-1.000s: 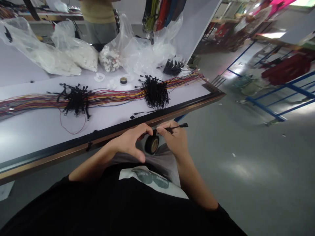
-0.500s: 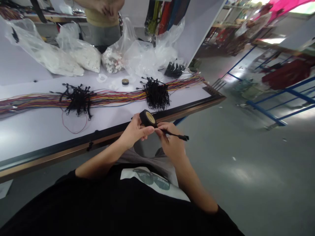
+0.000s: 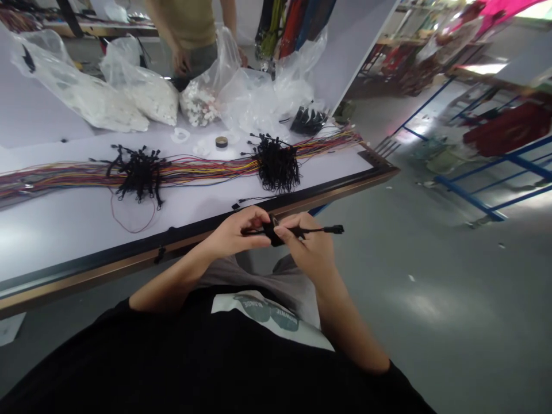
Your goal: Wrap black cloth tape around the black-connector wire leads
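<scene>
**Both hands close together on tape and cable**

On my head view, I have the left hand (image 3: 237, 234) closed on the black tape roll (image 3: 271, 231), just off the table's (image 3: 194, 210) near edge. Beside it, my right hand (image 3: 314, 246) pinches the black cable (image 3: 317, 230), its plug (image 3: 334, 229) pointing right. On the table I see long colored wires (image 3: 202, 169) with two black cable bunches (image 3: 278, 164), another tape roll (image 3: 221, 141) behind them and clear plastic bags (image 3: 150, 95) farther back.
</scene>
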A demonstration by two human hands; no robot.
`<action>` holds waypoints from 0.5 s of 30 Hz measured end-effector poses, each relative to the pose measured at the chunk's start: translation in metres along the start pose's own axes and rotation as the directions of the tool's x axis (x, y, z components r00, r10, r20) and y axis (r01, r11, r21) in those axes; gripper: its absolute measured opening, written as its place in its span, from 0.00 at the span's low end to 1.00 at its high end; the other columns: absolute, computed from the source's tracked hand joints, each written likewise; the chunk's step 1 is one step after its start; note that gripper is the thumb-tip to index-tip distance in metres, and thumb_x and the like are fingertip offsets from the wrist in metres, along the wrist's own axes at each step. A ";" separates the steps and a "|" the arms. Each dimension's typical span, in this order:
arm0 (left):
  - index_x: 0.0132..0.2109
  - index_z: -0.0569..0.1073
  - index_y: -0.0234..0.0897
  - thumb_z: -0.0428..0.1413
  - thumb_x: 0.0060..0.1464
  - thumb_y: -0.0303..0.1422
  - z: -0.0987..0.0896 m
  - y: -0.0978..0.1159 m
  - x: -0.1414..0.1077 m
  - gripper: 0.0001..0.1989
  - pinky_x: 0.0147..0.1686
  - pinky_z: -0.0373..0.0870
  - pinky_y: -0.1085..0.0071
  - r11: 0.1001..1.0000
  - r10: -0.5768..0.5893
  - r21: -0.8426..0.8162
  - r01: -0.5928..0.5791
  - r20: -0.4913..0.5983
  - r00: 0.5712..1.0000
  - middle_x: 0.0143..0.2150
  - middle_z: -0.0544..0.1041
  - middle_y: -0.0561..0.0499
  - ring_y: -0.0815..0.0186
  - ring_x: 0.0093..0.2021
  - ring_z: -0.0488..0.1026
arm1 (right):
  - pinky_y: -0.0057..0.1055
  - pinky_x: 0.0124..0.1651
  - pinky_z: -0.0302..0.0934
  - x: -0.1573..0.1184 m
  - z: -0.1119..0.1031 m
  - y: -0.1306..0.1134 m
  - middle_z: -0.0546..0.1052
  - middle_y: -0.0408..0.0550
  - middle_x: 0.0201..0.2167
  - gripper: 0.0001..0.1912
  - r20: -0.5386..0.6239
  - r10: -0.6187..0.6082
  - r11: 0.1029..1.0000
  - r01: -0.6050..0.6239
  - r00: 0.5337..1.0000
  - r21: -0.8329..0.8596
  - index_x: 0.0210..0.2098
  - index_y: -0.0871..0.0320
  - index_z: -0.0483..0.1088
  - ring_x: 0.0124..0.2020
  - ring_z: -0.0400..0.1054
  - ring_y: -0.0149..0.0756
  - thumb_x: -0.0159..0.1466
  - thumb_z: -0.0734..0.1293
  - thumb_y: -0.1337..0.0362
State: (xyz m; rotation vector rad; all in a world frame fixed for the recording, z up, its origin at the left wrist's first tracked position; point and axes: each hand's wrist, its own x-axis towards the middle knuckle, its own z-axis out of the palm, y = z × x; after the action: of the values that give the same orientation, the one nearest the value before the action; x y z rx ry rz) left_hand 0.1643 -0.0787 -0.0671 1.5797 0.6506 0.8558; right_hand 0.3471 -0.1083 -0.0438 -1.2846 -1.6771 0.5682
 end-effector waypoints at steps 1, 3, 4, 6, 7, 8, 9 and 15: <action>0.38 0.69 0.35 0.61 0.46 0.42 0.002 0.000 0.002 0.16 0.32 0.66 0.73 0.996 0.006 0.087 0.000 -0.065 0.998 0.32 0.71 0.51 0.69 0.32 0.69 | 0.31 0.33 0.61 -0.001 0.000 -0.001 0.76 0.41 0.25 0.07 -0.015 -0.016 1.000 0.016 1.000 -0.002 0.24 0.54 0.67 0.29 0.69 0.33 0.56 0.67 0.62; 0.34 0.70 0.35 0.58 0.49 0.35 0.007 0.000 0.006 0.08 0.31 0.66 0.74 0.969 0.073 0.242 -0.037 -0.141 0.987 0.29 0.72 0.53 0.70 0.30 0.69 | 0.30 0.31 0.61 -0.004 0.002 -0.002 0.74 0.41 0.23 0.07 -0.052 0.016 1.000 -0.015 0.999 0.018 0.24 0.54 0.67 0.26 0.67 0.31 0.57 0.67 0.61; 0.32 0.71 0.35 0.57 0.50 0.33 0.009 -0.001 0.007 0.06 0.32 0.66 0.74 0.950 0.127 0.304 -0.075 -0.156 0.980 0.29 0.73 0.53 0.70 0.30 0.69 | 0.29 0.29 0.60 -0.005 0.003 -0.001 0.73 0.40 0.22 0.07 -0.049 0.061 0.997 -0.058 0.997 0.052 0.25 0.54 0.67 0.24 0.66 0.30 0.58 0.66 0.60; 0.31 0.72 0.36 0.55 0.51 0.31 0.013 -0.003 0.007 0.03 0.33 0.67 0.74 0.904 0.246 0.400 -0.151 -0.199 0.949 0.29 0.75 0.53 0.70 0.30 0.71 | 0.28 0.25 0.58 -0.007 0.007 0.001 0.70 0.38 0.20 0.06 0.004 0.144 0.980 -0.144 0.990 0.141 0.29 0.54 0.68 0.20 0.63 0.29 0.58 0.66 0.59; 0.30 0.72 0.36 0.55 0.51 0.30 0.015 -0.005 0.007 0.03 0.34 0.68 0.74 0.885 0.294 0.432 -0.174 -0.228 0.928 0.29 0.76 0.52 0.70 0.30 0.72 | 0.28 0.24 0.58 -0.008 0.009 0.002 0.70 0.37 0.20 0.06 0.032 0.164 0.970 -0.167 0.986 0.175 0.30 0.54 0.68 0.20 0.63 0.29 0.58 0.66 0.59; 0.30 0.72 0.36 0.55 0.51 0.29 0.017 -0.006 0.006 0.03 0.34 0.68 0.73 0.875 0.323 0.447 -0.185 -0.255 0.911 0.29 0.76 0.52 0.70 0.31 0.72 | 0.28 0.25 0.59 -0.009 0.011 0.002 0.70 0.38 0.21 0.05 0.044 0.164 0.967 -0.169 0.985 0.189 0.31 0.54 0.68 0.21 0.64 0.29 0.58 0.66 0.59; 0.29 0.72 0.36 0.55 0.50 0.28 0.019 -0.007 0.005 0.03 0.34 0.69 0.73 0.879 0.330 0.440 -0.184 -0.281 0.901 0.28 0.76 0.52 0.70 0.31 0.73 | 0.29 0.27 0.61 -0.009 0.012 0.003 0.71 0.39 0.22 0.05 0.030 0.145 0.973 -0.148 0.989 0.180 0.31 0.54 0.69 0.23 0.66 0.30 0.57 0.67 0.60; 0.44 0.67 0.38 0.63 0.43 0.37 0.024 0.003 0.004 0.21 0.16 0.62 0.80 0.987 0.015 -0.142 -0.073 -0.376 0.927 0.33 0.74 0.54 0.75 0.22 0.68 | 0.31 0.36 0.64 -0.006 0.015 0.002 0.76 0.41 0.29 0.04 -0.184 -0.128 0.988 0.141 0.975 0.060 0.27 0.53 0.68 0.32 0.70 0.32 0.59 0.66 0.64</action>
State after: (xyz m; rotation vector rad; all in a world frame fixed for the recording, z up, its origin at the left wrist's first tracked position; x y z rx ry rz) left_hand 0.1856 -0.0900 -0.0653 1.3054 0.7995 1.2290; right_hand 0.3357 -0.1110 -0.0546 -1.1256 -1.5650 0.4162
